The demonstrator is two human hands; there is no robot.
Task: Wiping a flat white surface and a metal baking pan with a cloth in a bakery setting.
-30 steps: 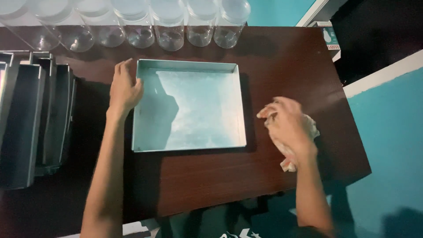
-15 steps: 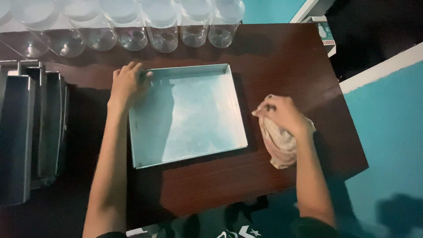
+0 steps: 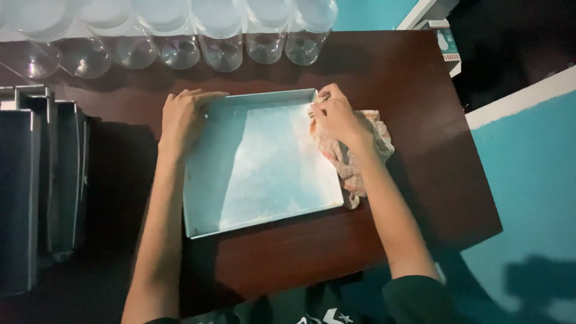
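Observation:
A square metal baking tray (image 3: 264, 174) lies in the middle of a dark wooden table (image 3: 384, 66). My left hand (image 3: 183, 117) grips the tray's far left corner. Over at the far right corner, my right hand (image 3: 336, 117) presses a checked cloth (image 3: 360, 156) against the rim. The cloth hangs down along the tray's right side. A pale smear covers the tray's floor.
Several clear plastic jars (image 3: 222, 42) stand in a row along the table's far edge. A stack of dark metal trays (image 3: 36, 180) stands on edge at the left. A small box (image 3: 447, 45) sits past the far right corner. Teal floor lies to the right.
My right hand has carried the cloth from the table beside the tray up to the tray's far right corner. The tray has turned slightly. My left hand stays on the far left corner.

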